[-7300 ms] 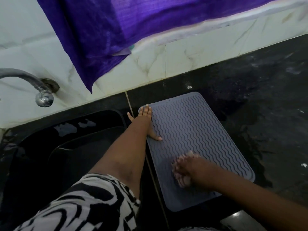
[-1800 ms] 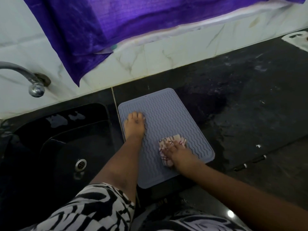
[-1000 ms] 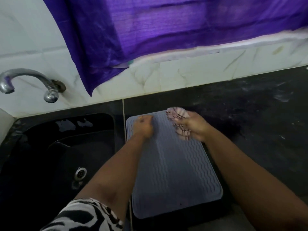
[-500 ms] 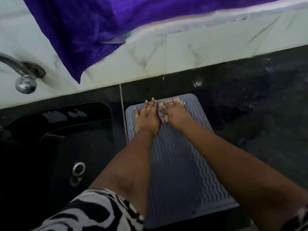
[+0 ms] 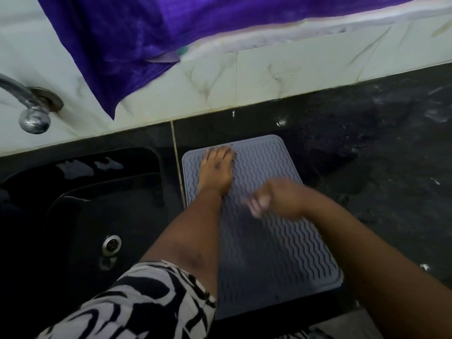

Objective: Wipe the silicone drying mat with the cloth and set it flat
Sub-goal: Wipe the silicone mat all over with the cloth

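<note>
- Far on the left, a chrome tap [image 5: 31, 111] comes out of the pale marbled wall tiles [image 5: 281, 77], above a black sink [image 5: 80, 211] with a round metal drain [image 5: 111, 243].
- A purple curtain [image 5: 146, 28] hangs over the tiles, and its lowest corner points down between the tap and the mat.
- A black-and-white patterned sleeve [image 5: 137, 302] covers the upper part of the left arm, at the bottom of the view.
- The left hand [image 5: 216, 168] lies palm down on the far left corner of the silicone drying mat [image 5: 276, 248], with the fingers stretched flat and close together; this grip presses on the mat and clasps nothing.
- The grey mat, with wavy ridges, lies flat on the dark surface [image 5: 379, 155], just to the right of the sink edge.
- The right hand [image 5: 276, 198] is over the middle of the mat and is blurred. Its fingers are curled inward, and pale blurred patches show at them; I cannot tell if that is the cloth, so I cannot tell what this grip holds.
- To the right, the dark surface has pale smears and specks.
</note>
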Tool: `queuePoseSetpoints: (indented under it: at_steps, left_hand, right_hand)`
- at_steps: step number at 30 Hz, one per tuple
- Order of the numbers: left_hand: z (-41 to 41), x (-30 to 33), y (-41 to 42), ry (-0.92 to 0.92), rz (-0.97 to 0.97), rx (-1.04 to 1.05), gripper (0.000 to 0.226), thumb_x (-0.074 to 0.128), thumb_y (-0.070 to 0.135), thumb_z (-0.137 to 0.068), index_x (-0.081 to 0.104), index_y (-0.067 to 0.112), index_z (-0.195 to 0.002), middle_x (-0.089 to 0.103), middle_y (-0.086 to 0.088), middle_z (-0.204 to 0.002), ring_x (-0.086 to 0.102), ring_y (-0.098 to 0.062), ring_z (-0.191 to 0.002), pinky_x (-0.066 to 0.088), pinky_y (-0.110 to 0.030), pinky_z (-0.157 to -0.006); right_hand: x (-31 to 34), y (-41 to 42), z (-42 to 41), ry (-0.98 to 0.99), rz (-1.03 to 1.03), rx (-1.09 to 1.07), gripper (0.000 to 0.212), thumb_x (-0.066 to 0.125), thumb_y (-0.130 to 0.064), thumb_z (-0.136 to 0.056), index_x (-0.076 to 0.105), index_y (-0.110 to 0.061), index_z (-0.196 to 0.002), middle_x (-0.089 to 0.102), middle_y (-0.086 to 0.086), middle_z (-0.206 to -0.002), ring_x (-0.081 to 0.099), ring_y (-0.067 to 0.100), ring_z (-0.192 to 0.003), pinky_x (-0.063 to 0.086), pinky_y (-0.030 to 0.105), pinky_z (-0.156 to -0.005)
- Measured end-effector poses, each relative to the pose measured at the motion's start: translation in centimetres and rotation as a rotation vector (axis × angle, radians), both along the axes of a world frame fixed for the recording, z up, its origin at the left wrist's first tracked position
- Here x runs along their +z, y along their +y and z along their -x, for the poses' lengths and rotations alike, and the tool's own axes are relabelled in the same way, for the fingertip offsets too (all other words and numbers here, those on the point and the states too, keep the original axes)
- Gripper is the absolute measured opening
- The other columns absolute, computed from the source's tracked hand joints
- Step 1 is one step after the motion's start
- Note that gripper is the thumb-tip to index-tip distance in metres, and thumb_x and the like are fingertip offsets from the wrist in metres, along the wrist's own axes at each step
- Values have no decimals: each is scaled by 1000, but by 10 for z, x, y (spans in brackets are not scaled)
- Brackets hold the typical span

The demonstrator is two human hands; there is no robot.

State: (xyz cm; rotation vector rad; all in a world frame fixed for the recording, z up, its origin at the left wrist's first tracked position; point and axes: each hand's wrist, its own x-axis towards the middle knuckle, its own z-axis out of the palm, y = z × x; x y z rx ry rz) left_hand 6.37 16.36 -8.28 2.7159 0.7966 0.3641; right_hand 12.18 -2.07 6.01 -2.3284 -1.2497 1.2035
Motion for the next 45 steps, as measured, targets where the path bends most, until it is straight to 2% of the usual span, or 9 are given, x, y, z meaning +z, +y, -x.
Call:
queuePoseSetpoints:
  at_steps: [4,8,16,23,28,32,39,42,45]
  left_hand:
    - [-4,-1,2,-84,131,72,37,48,19,-95,57,13,-130,57,-9,-132,51,-29,-120,43,-39,-102]
    - [-8,-2,4,-65,166,118,42,50,24,-96,53,15,-136,54,-6,-138,46,-25,-127,36,-32,-107]
    - [-5,-1,3,-45,137,102,42,41,21,-99,53,21,-139,45,1,-145,39,-20,-132,34,-34,-112]
    - [-8,9,13,98,205,-6,42,41,25,-101,49,14,-142,39,-6,-150,37,-26,-136,28,-36,-116]
    - [11,14,-13,43,112,0,47,42,30,-99,44,19,-144,30,-7,-157,30,-31,-142,24,-46,-117]
    - [21,-3,-36,228,86,-8,51,22,36,-105,14,28,-155,5,4,-164,1,-17,-150,-4,-42,-121]
    - [19,-3,-41,211,85,37,50,18,35,-105,19,26,-154,10,6,-163,4,-16,-150,-2,-42,-122]
    - [17,1,-45,241,65,44,51,16,34,-105,15,25,-155,7,5,-163,3,-17,-150,-2,-42,-121]
    - [16,11,-48,343,71,47,52,13,34,-105,3,25,-156,-6,2,-164,-4,-18,-151,-6,-45,-121]
  right_hand:
    - [-37,97,-38,-268,-62,-73,33,45,-25,-97,60,-15,-124,58,13,-130,52,31,-122,40,38,-102]
    - [-81,103,-33,-461,-17,52,55,35,-27,-100,22,-15,-152,18,10,-161,12,33,-149,9,44,-123]
    - [-58,-50,63,-360,52,192,55,35,-16,-100,19,-9,-152,14,11,-161,9,31,-149,4,42,-121]
    - [6,-76,40,27,154,169,22,57,-26,-91,70,-20,-108,69,-3,-106,63,11,-94,49,25,-84]
    - [-15,7,5,-302,-32,71,41,48,-16,-94,50,-16,-135,54,9,-136,51,25,-119,40,35,-99]
    - [-71,11,37,-447,148,159,69,43,-30,-97,6,-20,-154,1,4,-164,-1,35,-150,9,56,-120]
    - [-88,-107,98,-502,158,442,65,39,-24,-97,7,-11,-153,0,15,-162,-1,43,-148,6,59,-119]
    - [-76,-149,120,-345,193,368,62,25,-34,-90,31,-12,-147,29,19,-155,23,49,-142,24,62,-113]
    - [-33,-145,91,-24,77,222,32,44,-21,-91,69,-27,-111,65,8,-122,59,19,-115,41,26,-103]
